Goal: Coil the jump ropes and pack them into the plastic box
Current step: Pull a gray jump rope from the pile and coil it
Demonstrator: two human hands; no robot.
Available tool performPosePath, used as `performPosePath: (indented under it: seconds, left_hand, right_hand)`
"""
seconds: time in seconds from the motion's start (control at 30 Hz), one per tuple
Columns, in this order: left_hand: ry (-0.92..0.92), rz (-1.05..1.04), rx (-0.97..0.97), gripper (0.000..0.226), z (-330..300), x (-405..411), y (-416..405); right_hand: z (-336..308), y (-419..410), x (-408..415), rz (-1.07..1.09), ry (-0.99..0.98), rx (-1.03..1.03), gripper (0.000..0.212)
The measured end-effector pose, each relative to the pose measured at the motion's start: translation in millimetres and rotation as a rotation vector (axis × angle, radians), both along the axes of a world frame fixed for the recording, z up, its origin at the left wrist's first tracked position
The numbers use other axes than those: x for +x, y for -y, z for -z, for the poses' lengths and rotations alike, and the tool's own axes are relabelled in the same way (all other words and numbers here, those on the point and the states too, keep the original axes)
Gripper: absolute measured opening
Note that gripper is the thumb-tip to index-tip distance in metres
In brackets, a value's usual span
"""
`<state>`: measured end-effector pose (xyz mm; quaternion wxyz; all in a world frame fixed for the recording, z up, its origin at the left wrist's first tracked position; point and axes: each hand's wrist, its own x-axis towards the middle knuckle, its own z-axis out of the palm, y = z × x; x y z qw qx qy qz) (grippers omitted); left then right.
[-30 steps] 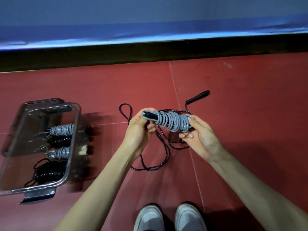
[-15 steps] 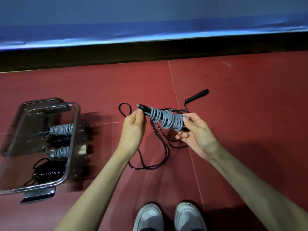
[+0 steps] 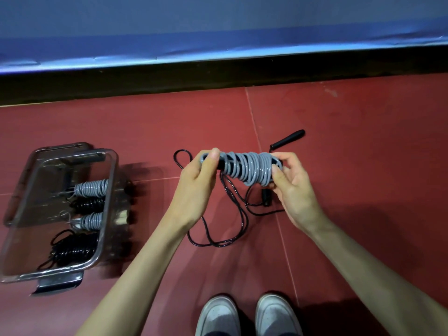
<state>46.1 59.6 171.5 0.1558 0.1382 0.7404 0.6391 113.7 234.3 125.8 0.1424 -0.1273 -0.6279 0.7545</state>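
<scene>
Both hands held the grey jump rope [image 3: 247, 170] level above the red floor [image 3: 363, 166] — the left hand [image 3: 197, 180] pinching one end, the right hand [image 3: 291, 185] gripping the other — probably to keep its coils from springing loose before it joined the coiled ropes in the plastic box [image 3: 110, 190] to the left.
</scene>
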Motion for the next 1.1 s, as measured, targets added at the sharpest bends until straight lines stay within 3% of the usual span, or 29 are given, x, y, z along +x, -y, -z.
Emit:
performPosePath:
  seconds: [0.1, 0.2, 0.27, 0.33, 0.4, 0.5, 0.6, 0.7, 0.83, 1.03, 1.1]
  left_hand:
    - [0.140, -0.116, 0.040, 0.036, 4, 0, -4]
    - [0.257, -0.152, 0.056, 0.040, 12, 1, -8]
    - [0.330, -0.186, 0.057, 0.041, 15, 0, -10]
    - [0.387, -0.203, 0.056, 0.043, 16, -3, -11]
    - [0.415, -0.185, 0.027, 0.042, 15, -6, -11]
    - [0.425, -0.125, -0.033, 0.038, 15, -8, -11]
    - [0.415, -0.079, -0.104, 0.038, 17, -7, -11]
    - [0.348, -0.024, -0.232, 0.043, 22, -6, -11]
    - [0.323, 0.028, -0.284, 0.046, 24, -8, -6]
    - [0.343, 0.179, -0.256, 0.047, 20, -8, 4]
    - [0.278, 0.181, -0.244, 0.030, 20, -5, 7]
  right_hand:
    - [-5, 0, 1, -0.040, 0.031, 0.068, 0.021]
    - [-12, 1, 5, -0.123, 0.076, 0.255, 0.039]
    - [-14, 3, 7, -0.213, 0.090, 0.553, 0.055]
    - [-9, 7, 8, -0.267, 0.105, 0.994, 0.073]
    - [-2, 13, 8, -0.207, 0.089, 1.312, 0.082]
    - [0, 12, 7, -0.088, 0.038, 1.465, 0.083]
    - [-5, 11, 7, -0.119, 0.063, 1.551, 0.094]
    - [-14, 12, 7, -0.311, 0.198, 1.532, 0.096]
    - [-14, 14, 7, -0.408, 0.283, 1.330, 0.087]
    - [-1, 10, 8, -0.422, 0.251, 0.794, 0.070]
    - [1, 11, 8, -0.417, 0.283, 0.618, 0.069]
